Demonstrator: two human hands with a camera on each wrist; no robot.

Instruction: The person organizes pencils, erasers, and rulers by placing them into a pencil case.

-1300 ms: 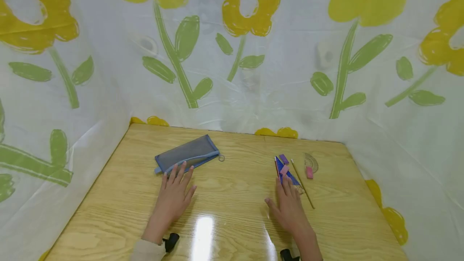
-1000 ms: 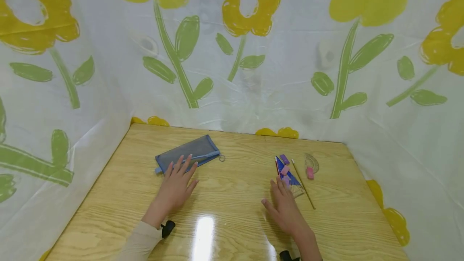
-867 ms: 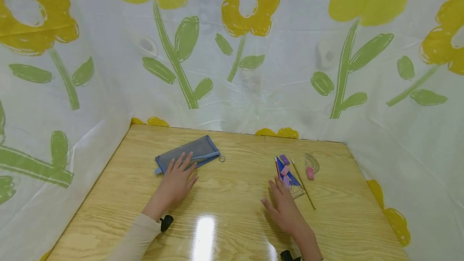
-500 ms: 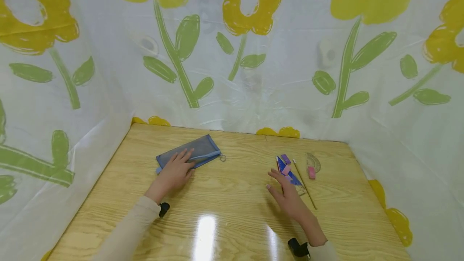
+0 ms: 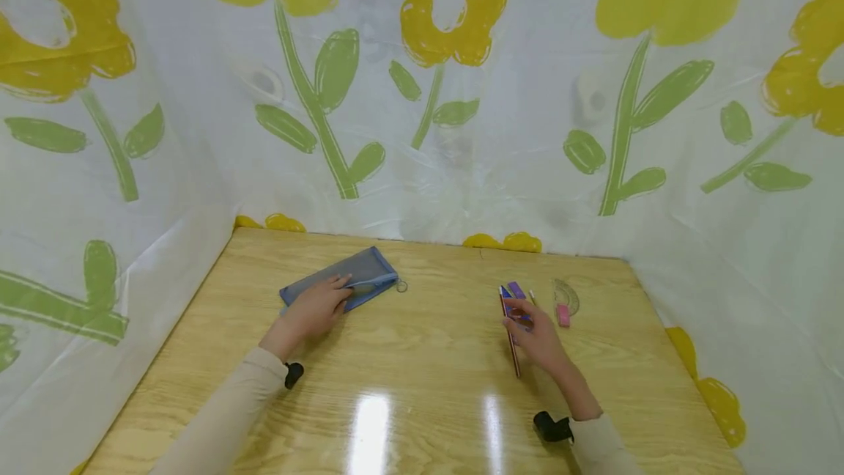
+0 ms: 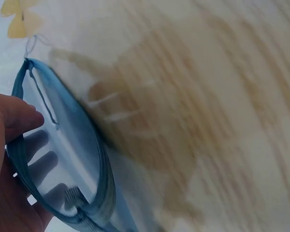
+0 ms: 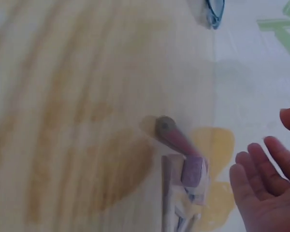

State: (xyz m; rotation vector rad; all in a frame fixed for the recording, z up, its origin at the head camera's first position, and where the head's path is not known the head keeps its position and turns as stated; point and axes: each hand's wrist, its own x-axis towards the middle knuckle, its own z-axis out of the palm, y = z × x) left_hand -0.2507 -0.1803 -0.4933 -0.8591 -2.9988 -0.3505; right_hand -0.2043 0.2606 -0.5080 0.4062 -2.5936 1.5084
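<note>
A blue mesh pencil case point(image 5: 365, 262) lies at the left of the table. My left hand point(image 5: 315, 310) holds its near edge. In the left wrist view the thumb lies at the zipped opening of the case point(image 6: 82, 130), and the other fingers show behind the mesh. My right hand point(image 5: 542, 336) hovers over the stationery, beside a dark-striped pencil point(image 5: 513, 358). In the right wrist view the fingers of this hand point(image 7: 268, 188) are loosely bent, with a gap to the thumb and nothing between. A purple eraser point(image 5: 517, 289) lies just beyond it; the blue set square is mostly covered.
Right of the hand lie a clear protractor point(image 5: 567, 290) and a pink eraser point(image 5: 563, 315). A gold pencil point(image 5: 532, 297) is partly hidden by the hand. Flower-printed white sheets point(image 5: 435, 189) border the wooden table point(image 5: 422, 380) at the back and sides.
My left hand has slid forward from the table onto the case and now grips its edge. The right hand has shifted right and turned, uncovering the striped pencil.
</note>
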